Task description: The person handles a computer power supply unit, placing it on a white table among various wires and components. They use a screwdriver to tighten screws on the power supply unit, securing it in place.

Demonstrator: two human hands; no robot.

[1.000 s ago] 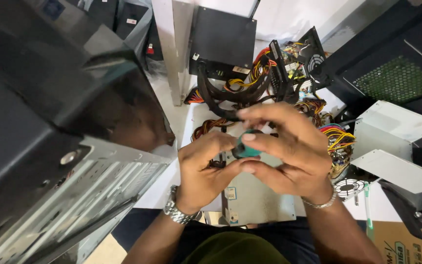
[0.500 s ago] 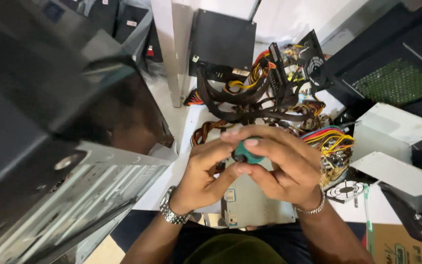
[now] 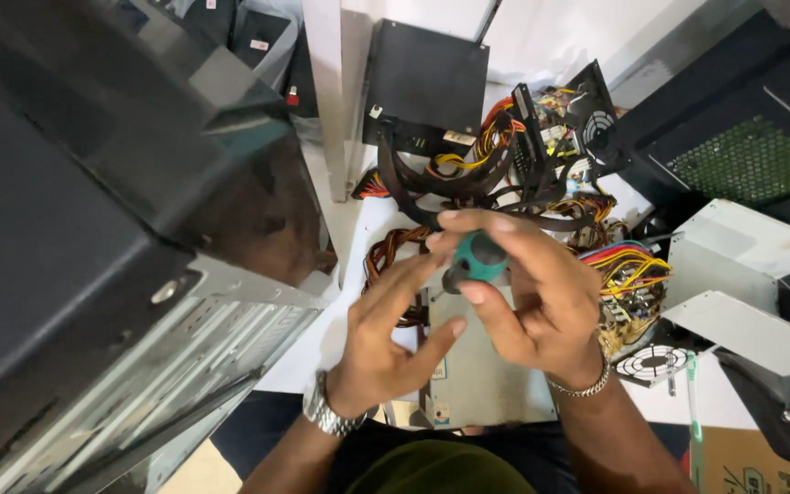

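**Bright bench, dark near case**

We saw even daylight on the white bench [image 3: 340,320] beyond the hands, nearly washed out at the top. The black computer case [image 3: 93,183] left of the grip stayed dim, softly blurred, and bent by wide-angle distortion. The teal-handled tool [image 3: 477,259] itself looked reasonably sharp, with soft shadows underneath.

Left hand: [image 3: 386,348] palm up and open, fingers spread and pointing up toward the right hand, fingertips near it.
Right hand: [image 3: 528,293] fingers curled closed, thumb pressed across the palm side.
Wrists: both raised close together, forearms rising from the lower edge.
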